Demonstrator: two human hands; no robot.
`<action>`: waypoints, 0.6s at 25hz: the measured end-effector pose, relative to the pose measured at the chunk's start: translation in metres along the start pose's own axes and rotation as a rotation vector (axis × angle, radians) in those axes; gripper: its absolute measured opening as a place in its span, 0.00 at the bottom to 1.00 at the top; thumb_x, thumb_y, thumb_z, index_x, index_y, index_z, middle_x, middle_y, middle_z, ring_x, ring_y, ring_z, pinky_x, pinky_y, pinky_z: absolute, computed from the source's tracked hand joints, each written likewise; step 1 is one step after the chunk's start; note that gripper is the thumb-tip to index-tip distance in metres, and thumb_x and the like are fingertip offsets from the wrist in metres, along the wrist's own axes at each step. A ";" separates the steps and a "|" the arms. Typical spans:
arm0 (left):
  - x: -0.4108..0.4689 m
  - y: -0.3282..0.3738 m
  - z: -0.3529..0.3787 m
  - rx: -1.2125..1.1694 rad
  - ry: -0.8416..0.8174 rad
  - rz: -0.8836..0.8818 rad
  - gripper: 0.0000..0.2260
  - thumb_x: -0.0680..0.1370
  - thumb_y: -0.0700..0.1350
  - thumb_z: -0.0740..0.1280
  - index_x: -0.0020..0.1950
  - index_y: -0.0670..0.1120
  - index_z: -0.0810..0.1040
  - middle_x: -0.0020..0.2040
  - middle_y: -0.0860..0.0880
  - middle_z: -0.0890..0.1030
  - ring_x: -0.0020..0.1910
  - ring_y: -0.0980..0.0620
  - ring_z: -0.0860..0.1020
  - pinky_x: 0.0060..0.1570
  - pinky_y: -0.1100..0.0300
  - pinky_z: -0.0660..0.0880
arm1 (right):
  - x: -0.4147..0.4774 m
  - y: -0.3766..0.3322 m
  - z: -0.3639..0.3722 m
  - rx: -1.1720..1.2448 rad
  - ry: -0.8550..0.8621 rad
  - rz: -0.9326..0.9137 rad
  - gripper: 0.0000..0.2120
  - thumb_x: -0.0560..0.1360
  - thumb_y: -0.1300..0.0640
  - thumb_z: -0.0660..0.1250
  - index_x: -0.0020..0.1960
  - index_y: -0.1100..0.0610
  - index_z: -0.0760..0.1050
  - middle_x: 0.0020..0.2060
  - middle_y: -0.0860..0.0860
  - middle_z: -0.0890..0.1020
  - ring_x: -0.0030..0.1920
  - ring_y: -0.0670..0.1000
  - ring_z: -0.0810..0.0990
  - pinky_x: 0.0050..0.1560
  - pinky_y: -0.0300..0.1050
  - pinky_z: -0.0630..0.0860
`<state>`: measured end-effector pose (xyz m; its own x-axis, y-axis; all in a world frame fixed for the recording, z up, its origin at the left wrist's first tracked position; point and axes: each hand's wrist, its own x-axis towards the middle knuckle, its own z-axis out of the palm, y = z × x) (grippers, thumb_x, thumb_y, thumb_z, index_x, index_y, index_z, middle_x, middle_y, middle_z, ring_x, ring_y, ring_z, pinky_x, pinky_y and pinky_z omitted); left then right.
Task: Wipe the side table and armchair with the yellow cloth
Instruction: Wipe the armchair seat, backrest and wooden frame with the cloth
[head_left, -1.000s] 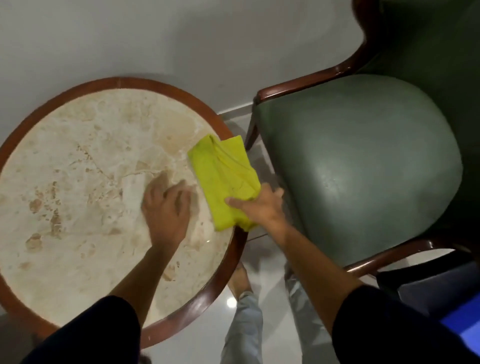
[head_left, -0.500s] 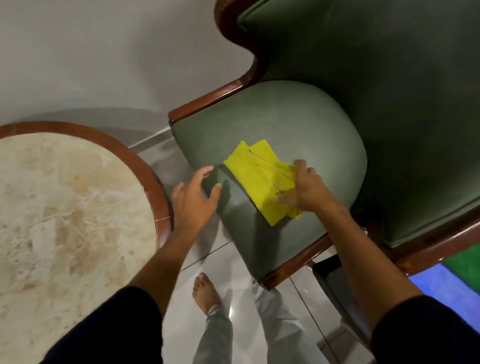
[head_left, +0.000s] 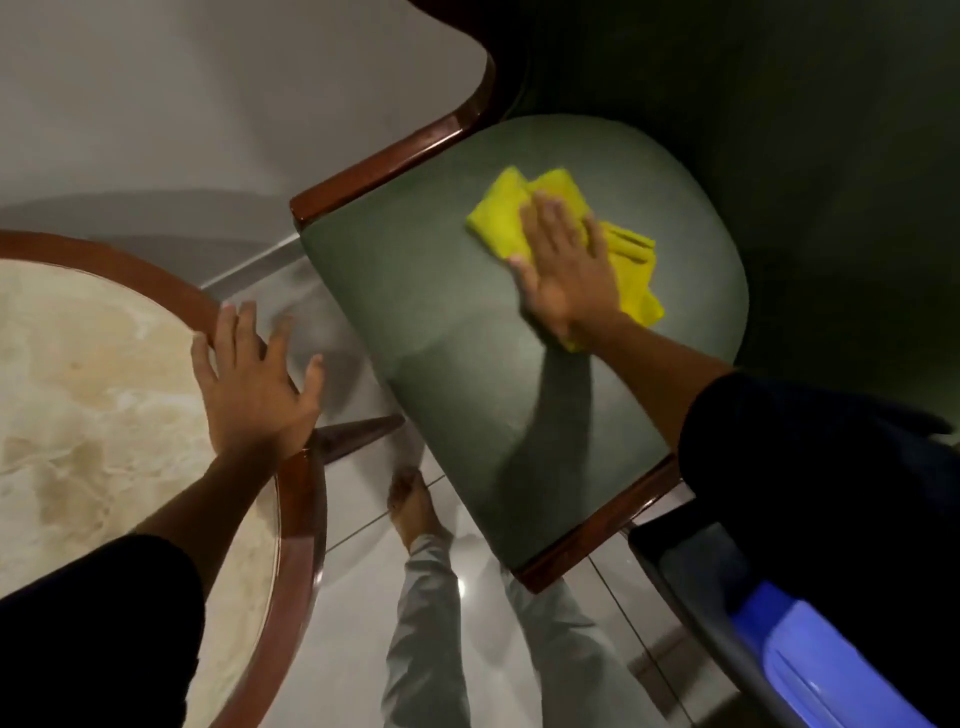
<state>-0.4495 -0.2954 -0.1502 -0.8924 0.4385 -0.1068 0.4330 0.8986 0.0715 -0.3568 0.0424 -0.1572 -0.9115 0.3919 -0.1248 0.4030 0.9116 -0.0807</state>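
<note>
In the head view, the right hand (head_left: 566, 270) is pressing flat, fingers spread, on the yellow cloth (head_left: 631, 260) near the back of the armchair seat (head_left: 441, 312). The left hand (head_left: 254, 379) is resting open at the side table's (head_left: 104, 364) wooden rim, holding nothing. The armchair wiping step is in hand; the next move likely calls for sweeping toward the seat's front edge.

Pale glossy tiled floor (head_left: 524, 670) at 6 o'clock with a bright light glare, plain grey wall (head_left: 208, 104) at 11 o'clock, blue object, possibly a plastic bin (head_left: 810, 660), at 4 o'clock, bare foot (head_left: 413, 501) and grey trouser legs (head_left: 426, 644) at 6 o'clock
</note>
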 end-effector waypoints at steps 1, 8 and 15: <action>0.000 -0.001 0.001 -0.002 0.020 0.001 0.27 0.78 0.62 0.52 0.72 0.50 0.68 0.79 0.43 0.60 0.80 0.44 0.52 0.75 0.40 0.48 | 0.009 0.022 -0.001 0.025 0.025 0.178 0.29 0.81 0.42 0.46 0.78 0.53 0.55 0.78 0.53 0.59 0.79 0.54 0.56 0.77 0.60 0.52; 0.000 -0.002 0.005 -0.016 0.128 0.032 0.23 0.79 0.60 0.55 0.66 0.49 0.75 0.75 0.43 0.68 0.78 0.44 0.58 0.75 0.41 0.51 | -0.090 -0.040 0.001 0.128 0.084 0.949 0.30 0.81 0.40 0.44 0.79 0.52 0.52 0.79 0.54 0.56 0.79 0.58 0.53 0.76 0.63 0.48; -0.001 -0.003 0.005 0.009 0.122 0.061 0.22 0.79 0.59 0.53 0.65 0.50 0.76 0.72 0.44 0.71 0.77 0.43 0.59 0.74 0.41 0.52 | -0.017 -0.152 0.009 0.049 -0.020 0.032 0.27 0.81 0.41 0.47 0.78 0.48 0.56 0.79 0.53 0.58 0.79 0.60 0.53 0.75 0.67 0.51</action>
<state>-0.4495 -0.2980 -0.1551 -0.8730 0.4873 0.0192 0.4874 0.8707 0.0653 -0.4020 -0.1043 -0.1521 -0.8966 0.4176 -0.1476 0.4357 0.8914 -0.1245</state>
